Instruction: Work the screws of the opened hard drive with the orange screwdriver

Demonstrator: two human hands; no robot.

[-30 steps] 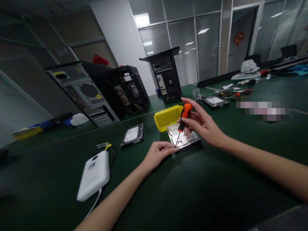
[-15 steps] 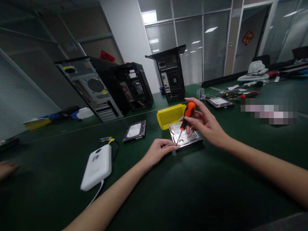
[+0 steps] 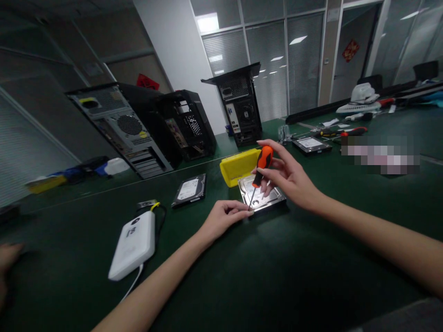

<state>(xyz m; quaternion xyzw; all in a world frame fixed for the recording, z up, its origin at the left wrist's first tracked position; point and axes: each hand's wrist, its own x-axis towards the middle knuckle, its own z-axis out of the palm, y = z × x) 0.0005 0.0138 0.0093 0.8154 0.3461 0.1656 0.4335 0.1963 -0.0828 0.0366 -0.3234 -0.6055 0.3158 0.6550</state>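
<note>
A silver hard drive (image 3: 272,199) lies flat on the green table (image 3: 249,272). My right hand (image 3: 294,180) is closed around the orange and black handle of a screwdriver (image 3: 265,157). The shaft slants down to the drive's near left corner. There my left hand (image 3: 221,219) pinches, thumb and forefinger against the drive's edge beside the screwdriver tip. The fingers cover the tip, so a screw cannot be made out. Just behind the drive stands an open yellow plastic case (image 3: 238,167).
To the left lie another hard drive (image 3: 189,190) and a white power bank (image 3: 134,244) with a cable. A third drive (image 3: 311,145) and pliers (image 3: 355,132) are at the right. Computer cases (image 3: 240,110) stand behind. Another person's hand (image 3: 10,256) shows at the left edge.
The whole view has shifted slightly, so things appear a little further left. Both hands keep their places at the hard drive, with the screwdriver still at its corner.
</note>
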